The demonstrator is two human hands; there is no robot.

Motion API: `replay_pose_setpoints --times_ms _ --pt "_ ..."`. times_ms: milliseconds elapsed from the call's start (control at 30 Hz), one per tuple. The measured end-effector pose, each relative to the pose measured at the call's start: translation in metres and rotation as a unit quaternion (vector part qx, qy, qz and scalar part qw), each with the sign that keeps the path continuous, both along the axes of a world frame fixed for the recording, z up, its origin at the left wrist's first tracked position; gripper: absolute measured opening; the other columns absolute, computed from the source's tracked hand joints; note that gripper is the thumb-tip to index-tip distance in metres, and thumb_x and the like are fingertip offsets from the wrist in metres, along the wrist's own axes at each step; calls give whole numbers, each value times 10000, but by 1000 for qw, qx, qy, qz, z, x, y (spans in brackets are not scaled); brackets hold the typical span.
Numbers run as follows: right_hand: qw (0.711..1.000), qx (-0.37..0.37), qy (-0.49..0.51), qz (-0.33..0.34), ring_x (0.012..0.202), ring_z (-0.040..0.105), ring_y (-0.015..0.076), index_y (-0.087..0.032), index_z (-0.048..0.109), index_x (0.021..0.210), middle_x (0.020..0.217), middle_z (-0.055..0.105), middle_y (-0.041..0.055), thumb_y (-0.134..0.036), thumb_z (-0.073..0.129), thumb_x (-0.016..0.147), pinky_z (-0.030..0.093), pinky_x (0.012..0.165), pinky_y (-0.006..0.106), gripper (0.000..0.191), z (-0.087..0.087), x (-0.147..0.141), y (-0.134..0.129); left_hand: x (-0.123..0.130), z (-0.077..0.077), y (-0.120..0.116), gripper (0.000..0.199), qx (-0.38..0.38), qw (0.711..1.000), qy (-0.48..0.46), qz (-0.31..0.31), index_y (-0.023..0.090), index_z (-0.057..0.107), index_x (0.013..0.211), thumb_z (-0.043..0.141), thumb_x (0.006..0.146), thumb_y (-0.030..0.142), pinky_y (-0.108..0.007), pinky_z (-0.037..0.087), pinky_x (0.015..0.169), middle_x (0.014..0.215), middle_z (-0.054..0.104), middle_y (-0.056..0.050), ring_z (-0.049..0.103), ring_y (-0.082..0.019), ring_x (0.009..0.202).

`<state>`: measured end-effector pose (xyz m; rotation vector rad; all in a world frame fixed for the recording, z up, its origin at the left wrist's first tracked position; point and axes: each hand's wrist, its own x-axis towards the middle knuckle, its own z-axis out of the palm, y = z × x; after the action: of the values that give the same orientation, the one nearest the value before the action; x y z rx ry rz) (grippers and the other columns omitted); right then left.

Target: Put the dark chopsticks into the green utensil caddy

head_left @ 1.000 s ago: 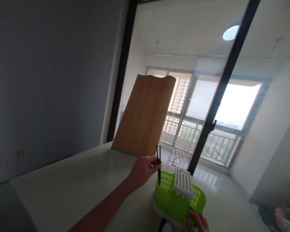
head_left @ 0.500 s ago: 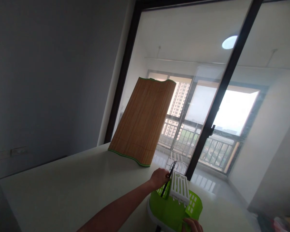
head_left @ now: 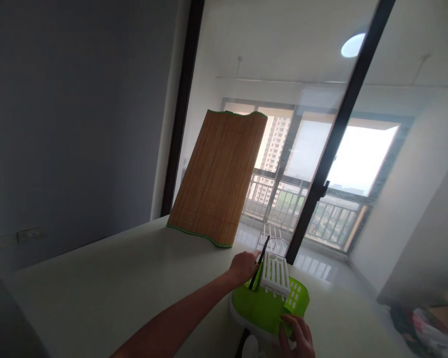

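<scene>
A bright green utensil holder with a white slotted rack on top stands on the white table. My left hand is closed around slim black chopsticks, which slant upright with their lower ends inside the holder's left side. On the near right, my right hand has its fingers bent against the holder's edge, gripping it. Below the holder, a dark handle and a pale rounded thing show at the bottom edge; I cannot make out their kind.
A wavy bamboo mat with green edging stands upright at the table's far side. Behind it is a dark-framed glass door. The white table runs left towards a grey wall. Clutter lies at lower right.
The camera view has shifted, so more of the table's near side and my right hand shows. My left hand still holds the chopsticks, which sit slightly lower in the holder.
</scene>
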<state>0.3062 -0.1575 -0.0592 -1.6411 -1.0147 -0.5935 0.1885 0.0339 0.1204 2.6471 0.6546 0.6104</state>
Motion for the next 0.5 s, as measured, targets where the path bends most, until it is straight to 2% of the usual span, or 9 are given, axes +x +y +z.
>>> replay_pose_setpoints --times_ms 67,167,267,400,433,500 --pt "1000 -28 3 -6 698 574 155 -259 660 991 997 631 55 -436 580 850 506 566 273 241 8 -4 -4 -15 2 -5 447 11 999 -35 13 254 526 1325 516 879 271 -286 469 808 1041 730 -41 664 -205 960" --pt "998 -54 1 -22 579 548 100 -248 635 1050 1047 613 60 -435 567 861 523 549 253 275 19 -9 -9 -48 -9 -16 324 17 995 -93 42 254 591 1200 463 903 270 -263 444 783 1016 720 -14 654 -171 904" --pt "997 -46 -6 -63 581 552 101 -235 633 1067 1057 616 70 -458 543 871 513 537 242 310 27 -17 -11 -86 -40 -33 213 -23 995 -74 57 249 628 1021 467 884 273 -250 422 738 905 715 7 648 -164 853" --pt "993 11 -34 -116 697 583 142 -220 653 1012 999 632 78 -407 553 881 494 600 250 248 42 -36 -16 -124 -92 -61 179 -115 992 29 46 262 637 929 510 806 234 -266 424 739 852 711 28 654 -170 823" --pt "994 18 -46 -98 716 584 147 -221 650 982 949 636 69 -362 566 881 489 615 249 192 46 -42 -17 -129 -101 -67 196 -134 988 64 41 268 644 932 531 776 226 -276 431 743 859 713 26 657 -179 828" --pt "996 4 -82 -21 710 579 149 -228 631 897 812 629 35 -262 578 870 483 636 250 68 54 -56 -16 -134 -112 -75 254 -163 978 128 26 279 656 953 589 712 234 -294 446 746 891 716 17 658 -205 853"
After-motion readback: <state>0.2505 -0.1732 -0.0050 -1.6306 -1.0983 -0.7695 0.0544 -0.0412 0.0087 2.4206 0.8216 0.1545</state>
